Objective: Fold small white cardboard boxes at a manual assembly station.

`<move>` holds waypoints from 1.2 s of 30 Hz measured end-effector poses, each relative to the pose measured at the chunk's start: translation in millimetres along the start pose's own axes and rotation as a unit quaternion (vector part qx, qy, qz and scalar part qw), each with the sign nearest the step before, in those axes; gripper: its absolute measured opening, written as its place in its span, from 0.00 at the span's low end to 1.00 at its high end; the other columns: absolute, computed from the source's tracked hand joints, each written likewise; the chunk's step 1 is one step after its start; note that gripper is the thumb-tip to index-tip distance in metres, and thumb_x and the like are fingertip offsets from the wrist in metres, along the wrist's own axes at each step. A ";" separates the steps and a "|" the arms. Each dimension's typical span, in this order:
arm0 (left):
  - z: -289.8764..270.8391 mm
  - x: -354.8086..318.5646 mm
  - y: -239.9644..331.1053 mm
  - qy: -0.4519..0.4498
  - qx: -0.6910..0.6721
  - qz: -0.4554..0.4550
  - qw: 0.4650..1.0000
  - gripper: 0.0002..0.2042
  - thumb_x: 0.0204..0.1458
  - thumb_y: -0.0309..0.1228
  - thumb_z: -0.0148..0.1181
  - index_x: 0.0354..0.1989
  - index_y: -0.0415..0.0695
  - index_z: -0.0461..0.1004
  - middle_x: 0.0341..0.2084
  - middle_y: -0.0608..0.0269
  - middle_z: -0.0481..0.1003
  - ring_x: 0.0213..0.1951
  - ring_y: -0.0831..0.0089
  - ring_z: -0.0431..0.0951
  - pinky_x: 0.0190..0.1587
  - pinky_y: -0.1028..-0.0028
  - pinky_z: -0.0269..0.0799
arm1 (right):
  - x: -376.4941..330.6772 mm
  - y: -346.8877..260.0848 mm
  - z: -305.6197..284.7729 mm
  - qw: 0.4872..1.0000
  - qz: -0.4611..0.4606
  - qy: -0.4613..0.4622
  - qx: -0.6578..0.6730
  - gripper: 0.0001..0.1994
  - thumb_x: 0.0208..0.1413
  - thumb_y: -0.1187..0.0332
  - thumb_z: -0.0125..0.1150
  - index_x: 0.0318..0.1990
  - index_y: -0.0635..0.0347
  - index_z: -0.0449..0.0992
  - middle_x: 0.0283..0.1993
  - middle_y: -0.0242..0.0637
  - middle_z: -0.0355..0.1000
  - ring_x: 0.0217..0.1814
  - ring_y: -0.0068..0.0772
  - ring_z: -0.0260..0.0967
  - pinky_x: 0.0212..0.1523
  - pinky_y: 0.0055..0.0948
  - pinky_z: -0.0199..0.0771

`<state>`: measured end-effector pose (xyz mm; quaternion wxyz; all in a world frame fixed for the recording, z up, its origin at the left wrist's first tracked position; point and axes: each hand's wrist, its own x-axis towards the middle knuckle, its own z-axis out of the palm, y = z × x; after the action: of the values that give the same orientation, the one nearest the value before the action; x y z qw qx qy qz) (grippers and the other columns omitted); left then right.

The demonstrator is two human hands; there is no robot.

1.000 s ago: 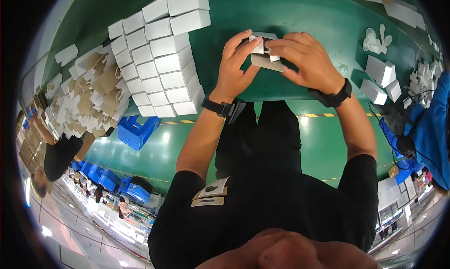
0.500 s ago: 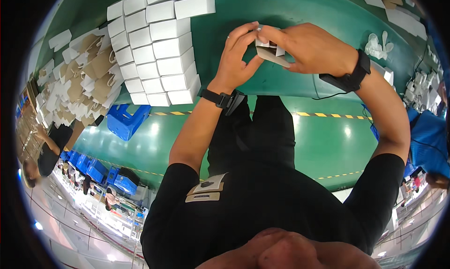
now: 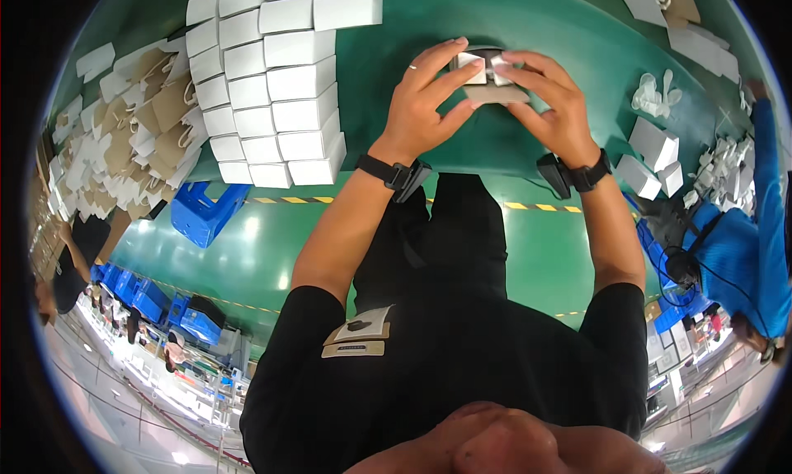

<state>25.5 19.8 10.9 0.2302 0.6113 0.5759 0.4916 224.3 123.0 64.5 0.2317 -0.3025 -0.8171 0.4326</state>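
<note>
A small open carton (image 3: 498, 94) is between my two hands over the green table. Its brown-grey flap points toward me, and white side flaps stand at its left and right, with a dark opening behind them. My left hand (image 3: 422, 103) grips the carton's left side, thumb at the flap and fingers on the white side flap. From the right, my right hand (image 3: 559, 101) holds the other side, thumb under the flap and fingertips on the white piece. What lies inside the carton is hard to make out.
Stacked white boxes (image 3: 301, 86) stand left of my hands, with a pile of unfolded cartons (image 3: 136, 136) beyond. At right are a few white boxes (image 3: 654, 144), white moulded pieces (image 3: 656, 94) and a person in blue (image 3: 726, 251). A blue stool (image 3: 206, 214) stands below the table.
My right hand has drawn back from over the carton to its right side, showing its opening and flaps. The carton has turned so its flap faces me.
</note>
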 end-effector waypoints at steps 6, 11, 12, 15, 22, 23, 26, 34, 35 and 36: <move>7.4 6.6 2.0 0.010 -0.015 -0.030 0.999 0.18 0.56 0.26 0.67 0.57 0.44 0.79 0.60 0.55 0.75 0.58 0.56 0.77 0.58 0.62 0.75 | -5.5 11.9 19.6 0.996 0.034 0.053 0.058 0.12 0.59 0.76 0.68 0.51 0.61 0.82 0.50 0.36 0.72 0.40 0.26 0.73 0.41 0.29 0.78; 1.6 8.3 32.3 0.007 -0.032 -0.165 0.986 0.20 0.58 0.26 0.65 0.59 0.43 0.76 0.59 0.53 0.76 0.59 0.57 0.77 0.55 0.64 0.77 | -9.4 6.1 41.6 0.958 0.175 0.154 0.169 0.12 0.61 0.74 0.68 0.52 0.59 0.83 0.50 0.34 0.70 0.38 0.22 0.71 0.32 0.24 0.77; 5.7 9.5 36.2 0.024 -0.068 -0.174 0.982 0.20 0.59 0.26 0.64 0.60 0.43 0.76 0.58 0.53 0.77 0.58 0.58 0.78 0.53 0.66 0.79 | -5.0 0.3 40.2 0.951 0.183 0.164 0.191 0.12 0.61 0.74 0.68 0.52 0.59 0.83 0.50 0.34 0.70 0.38 0.21 0.71 0.31 0.23 0.77; 10.3 12.2 40.1 0.060 -0.138 -0.193 0.970 0.20 0.60 0.26 0.63 0.61 0.43 0.74 0.56 0.52 0.78 0.56 0.60 0.79 0.49 0.69 0.81 | -2.2 -3.4 34.9 0.956 0.168 0.154 0.183 0.13 0.60 0.74 0.69 0.52 0.59 0.83 0.49 0.34 0.70 0.39 0.21 0.71 0.32 0.22 0.78; 6.7 11.1 30.2 0.037 -0.039 -0.160 0.986 0.14 0.62 0.28 0.61 0.56 0.42 0.77 0.54 0.52 0.78 0.53 0.61 0.81 0.40 0.71 0.82 | -6.8 1.2 24.9 0.993 0.091 0.072 0.030 0.15 0.56 0.75 0.72 0.52 0.59 0.83 0.51 0.37 0.71 0.40 0.26 0.74 0.37 0.24 0.81; 7.4 11.3 30.3 0.036 -0.038 -0.160 0.986 0.14 0.62 0.28 0.61 0.56 0.42 0.77 0.54 0.52 0.78 0.53 0.61 0.81 0.40 0.71 0.82 | -8.4 1.7 26.2 0.994 0.073 0.076 0.020 0.15 0.56 0.74 0.72 0.52 0.58 0.83 0.52 0.38 0.71 0.41 0.28 0.75 0.37 0.25 0.81; 9.5 12.6 30.8 0.041 -0.069 -0.181 0.980 0.11 0.64 0.29 0.60 0.52 0.42 0.78 0.53 0.52 0.78 0.53 0.62 0.81 0.39 0.72 0.82 | -13.5 5.7 31.8 0.996 0.037 0.085 0.001 0.15 0.55 0.74 0.73 0.52 0.58 0.84 0.54 0.39 0.73 0.42 0.31 0.76 0.37 0.26 0.80; 12.6 22.0 27.8 0.057 -0.055 -0.121 0.989 0.09 0.66 0.28 0.57 0.51 0.41 0.79 0.52 0.55 0.80 0.50 0.68 0.81 0.36 0.79 0.75 | -14.0 17.9 38.5 0.988 -0.024 0.152 -0.028 0.15 0.55 0.73 0.73 0.50 0.56 0.85 0.50 0.38 0.76 0.43 0.33 0.77 0.39 0.28 0.80; 12.7 23.1 28.2 0.057 -0.055 -0.121 0.990 0.09 0.66 0.28 0.57 0.51 0.41 0.79 0.52 0.55 0.80 0.50 0.68 0.81 0.36 0.79 0.75 | -12.4 17.4 37.0 0.989 -0.010 0.146 -0.026 0.14 0.56 0.73 0.72 0.50 0.57 0.85 0.50 0.38 0.76 0.43 0.32 0.77 0.40 0.28 0.80; 12.7 24.0 28.8 0.054 -0.058 -0.131 0.988 0.09 0.66 0.28 0.57 0.51 0.41 0.79 0.51 0.55 0.80 0.49 0.68 0.81 0.36 0.79 0.75 | -10.8 16.9 35.2 0.990 0.004 0.140 -0.024 0.13 0.57 0.73 0.71 0.50 0.57 0.85 0.50 0.39 0.76 0.42 0.31 0.77 0.40 0.28 0.80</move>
<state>46.8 39.2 38.2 0.2960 0.4886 0.6329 0.5225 214.4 103.1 30.7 0.3347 -0.3690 -0.7855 0.3672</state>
